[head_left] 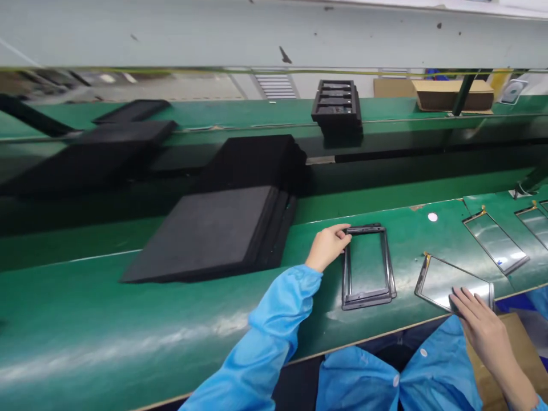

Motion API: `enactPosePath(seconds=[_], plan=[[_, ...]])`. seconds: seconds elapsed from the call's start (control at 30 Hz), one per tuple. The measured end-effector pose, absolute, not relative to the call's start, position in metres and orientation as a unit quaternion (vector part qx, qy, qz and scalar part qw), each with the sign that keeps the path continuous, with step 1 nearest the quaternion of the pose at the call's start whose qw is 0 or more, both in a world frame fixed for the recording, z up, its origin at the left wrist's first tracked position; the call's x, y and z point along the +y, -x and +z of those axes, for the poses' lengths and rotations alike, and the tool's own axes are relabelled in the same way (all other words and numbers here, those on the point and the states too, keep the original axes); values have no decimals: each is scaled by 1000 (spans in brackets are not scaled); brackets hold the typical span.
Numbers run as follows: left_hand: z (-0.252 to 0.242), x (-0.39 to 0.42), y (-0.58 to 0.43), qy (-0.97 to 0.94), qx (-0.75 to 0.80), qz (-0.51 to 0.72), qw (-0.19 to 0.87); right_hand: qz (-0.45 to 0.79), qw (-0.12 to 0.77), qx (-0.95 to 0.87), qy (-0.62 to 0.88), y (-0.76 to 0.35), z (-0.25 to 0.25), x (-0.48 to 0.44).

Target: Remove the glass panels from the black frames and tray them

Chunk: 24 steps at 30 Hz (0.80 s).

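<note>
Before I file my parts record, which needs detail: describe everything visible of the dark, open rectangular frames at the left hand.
The dark, open rectangular frames look like hard plastic: seemingly at least two, stacked slightly askew, so doubled edges show along the right and near sides. Slim bars surround an opening that shows the glossy green work surface they lie on. The left hand touches the far left corner; how firmly is unclear.

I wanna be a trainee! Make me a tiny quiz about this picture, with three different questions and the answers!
1. True or false: the left hand is touching the cardboard box.
2. What colour is the left sleeve: A red, B blue or C yellow?
3. Fill in: the ____ hand is over a shiny panel.

Key:
1. False; it's at a black frame.
2. B.
3. Right.
</note>
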<state>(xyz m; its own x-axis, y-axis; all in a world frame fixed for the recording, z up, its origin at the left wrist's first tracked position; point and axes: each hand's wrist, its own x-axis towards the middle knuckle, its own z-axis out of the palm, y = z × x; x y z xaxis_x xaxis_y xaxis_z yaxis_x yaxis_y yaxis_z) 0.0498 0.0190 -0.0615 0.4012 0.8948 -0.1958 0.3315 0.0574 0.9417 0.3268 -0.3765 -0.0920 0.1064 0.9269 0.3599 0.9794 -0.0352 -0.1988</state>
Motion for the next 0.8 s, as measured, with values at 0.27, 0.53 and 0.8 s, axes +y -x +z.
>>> enactPosePath(seconds=[0.27, 0.53, 0.8], plan=[[-8, -24, -33, -539, 422, 340, 645, -35, 467, -469, 749, -321, -10, -348], [25, -89, -39, -523, 318, 380, 693, 279, 675, -308, 610, -234, -28, -283], [30, -107, -35, -520, 316, 371, 701, 323, 664, -315, 596, -226, -32, -286]])
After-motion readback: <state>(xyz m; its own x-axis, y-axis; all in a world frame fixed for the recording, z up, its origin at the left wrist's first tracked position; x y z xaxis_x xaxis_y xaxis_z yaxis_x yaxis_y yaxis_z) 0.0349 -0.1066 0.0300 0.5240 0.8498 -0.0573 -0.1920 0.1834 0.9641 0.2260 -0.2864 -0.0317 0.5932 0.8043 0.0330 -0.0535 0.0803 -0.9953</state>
